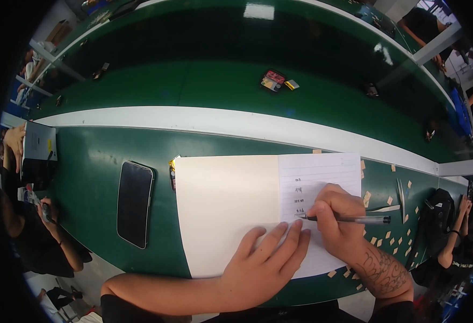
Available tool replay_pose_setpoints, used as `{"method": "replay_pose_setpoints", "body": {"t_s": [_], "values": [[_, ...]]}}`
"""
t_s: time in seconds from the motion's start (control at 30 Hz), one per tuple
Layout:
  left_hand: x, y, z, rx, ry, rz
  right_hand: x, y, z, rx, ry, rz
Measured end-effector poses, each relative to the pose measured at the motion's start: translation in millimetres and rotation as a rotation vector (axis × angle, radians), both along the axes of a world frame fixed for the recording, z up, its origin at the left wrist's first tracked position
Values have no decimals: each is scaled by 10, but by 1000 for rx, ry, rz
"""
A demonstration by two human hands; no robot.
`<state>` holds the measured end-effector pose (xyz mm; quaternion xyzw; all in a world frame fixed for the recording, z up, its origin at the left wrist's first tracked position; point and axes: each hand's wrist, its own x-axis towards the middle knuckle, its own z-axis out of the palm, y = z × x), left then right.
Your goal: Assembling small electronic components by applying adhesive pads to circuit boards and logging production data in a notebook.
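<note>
The green bench (91, 177) carries everything under my hands. The open notebook (231, 210) lies across it, pinned flat by my left hand (263, 258), fingers spread, grasping nothing, so the page won't slide. Left of that grip lies a dark phone (135, 203), set aside. My right hand (340, 215) is clenched on a pen (355, 219), tip on the lined page.

Both forearms are bare, with short black sleeves showing only at the lower edge of the view. The right forearm (383, 272) carries a dark, ornate tattoo of curling lines just above the wrist. The left hand (263, 264) and the right hand (336, 215) wear no rings, watch or gloves.
</note>
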<state>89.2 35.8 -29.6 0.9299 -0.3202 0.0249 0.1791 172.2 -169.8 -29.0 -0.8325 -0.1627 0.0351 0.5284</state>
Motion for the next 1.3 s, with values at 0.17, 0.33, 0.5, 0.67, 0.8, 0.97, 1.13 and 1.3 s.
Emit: {"method": "replay_pose_setpoints", "body": {"t_s": [0.17,0.33,0.5,0.67,0.8,0.97,1.13,1.3], "values": [[3,2,-2,-2,4,1,-7,4,-3,6,4,-14],[0,1,-14,2,-5,1,-2,-2,-6,0,-3,7],[9,9,-4,10,-5,0,2,-3,-11,-6,-20,4],[11,9,-2,8,-5,1,3,-7,-16,-1,-16,1],[6,-1,-15,5,-13,6,0,-7,4,-24,-3,11],[10,0,-11,9,-7,0,5,-4,-21,-4,-20,2],[6,-6,-19,-4,-18,3,-8,-53,-68,62,-16,-27],[7,5,-10,1,-20,8,-6,-1,5,-2,-2,-16]]}}
